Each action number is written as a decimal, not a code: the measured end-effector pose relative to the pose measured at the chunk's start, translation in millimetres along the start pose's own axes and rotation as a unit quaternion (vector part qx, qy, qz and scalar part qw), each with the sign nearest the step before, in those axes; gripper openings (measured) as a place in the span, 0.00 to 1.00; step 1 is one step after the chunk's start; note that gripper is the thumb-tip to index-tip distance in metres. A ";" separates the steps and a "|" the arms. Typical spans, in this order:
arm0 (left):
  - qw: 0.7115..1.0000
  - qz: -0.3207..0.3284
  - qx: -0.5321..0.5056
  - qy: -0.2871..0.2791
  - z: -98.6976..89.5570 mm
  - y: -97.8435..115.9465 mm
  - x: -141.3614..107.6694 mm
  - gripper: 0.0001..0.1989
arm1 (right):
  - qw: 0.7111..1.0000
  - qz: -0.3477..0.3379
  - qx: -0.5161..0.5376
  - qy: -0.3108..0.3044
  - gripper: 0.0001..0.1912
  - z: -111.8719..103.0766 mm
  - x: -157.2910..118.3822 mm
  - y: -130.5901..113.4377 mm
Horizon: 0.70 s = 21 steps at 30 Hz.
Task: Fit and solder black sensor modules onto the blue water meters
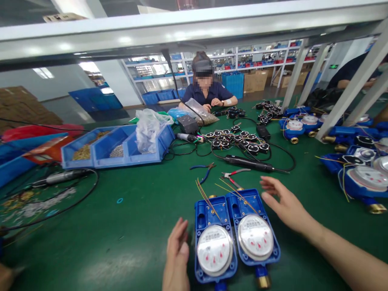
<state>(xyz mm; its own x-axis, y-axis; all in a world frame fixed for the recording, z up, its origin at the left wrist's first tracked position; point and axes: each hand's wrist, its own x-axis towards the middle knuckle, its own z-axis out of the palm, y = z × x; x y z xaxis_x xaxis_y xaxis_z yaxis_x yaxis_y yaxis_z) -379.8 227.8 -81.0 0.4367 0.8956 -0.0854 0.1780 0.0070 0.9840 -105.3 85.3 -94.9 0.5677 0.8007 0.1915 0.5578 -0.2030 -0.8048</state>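
Observation:
Two blue water meters lie side by side on the green table, the left meter (pixel 214 246) and the right meter (pixel 254 236), each with a round white dial and thin yellow and red wires at its far end. My left hand (pixel 177 254) is just left of the left meter, fingers extended, holding nothing. On the other side, my right hand (pixel 283 202) hovers by the right meter's upper corner, its fingers apart and nothing in them. Blue-handled pliers (pixel 206 170) and red-handled cutters (pixel 235 175) lie beyond the meters.
Blue bins (pixel 110 157) of small parts stand at the back left. A black electric screwdriver (pixel 248 163) lies before black modules (pixel 239 139). More meters (pixel 368 176) crowd the right. A person (pixel 206 91) sits opposite; a metal beam (pixel 194 28) crosses above.

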 end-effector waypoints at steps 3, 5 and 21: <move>0.997 0.076 0.024 0.012 -9.1 17.9 24.1 0.20 | 0.997 -0.034 -0.060 -0.034 0.23 8.3 62.0 10.3; 0.993 0.113 0.044 0.008 -10.6 32.6 39.0 0.18 | 0.991 -0.058 -0.106 -0.052 0.23 23.7 91.2 15.6; 0.861 0.372 0.294 -0.182 59.9 133.5 93.4 0.19 | 0.986 -0.096 -0.111 0.078 0.23 -0.6 95.2 -1.5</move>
<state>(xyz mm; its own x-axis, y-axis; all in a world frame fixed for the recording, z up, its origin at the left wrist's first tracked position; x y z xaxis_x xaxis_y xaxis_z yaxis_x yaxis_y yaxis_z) -262.4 285.7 33.0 0.8516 0.3542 0.3863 0.0975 -0.8313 0.5473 -51.7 161.5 -75.2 0.5157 0.7430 0.4266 0.7730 -0.1887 -0.6057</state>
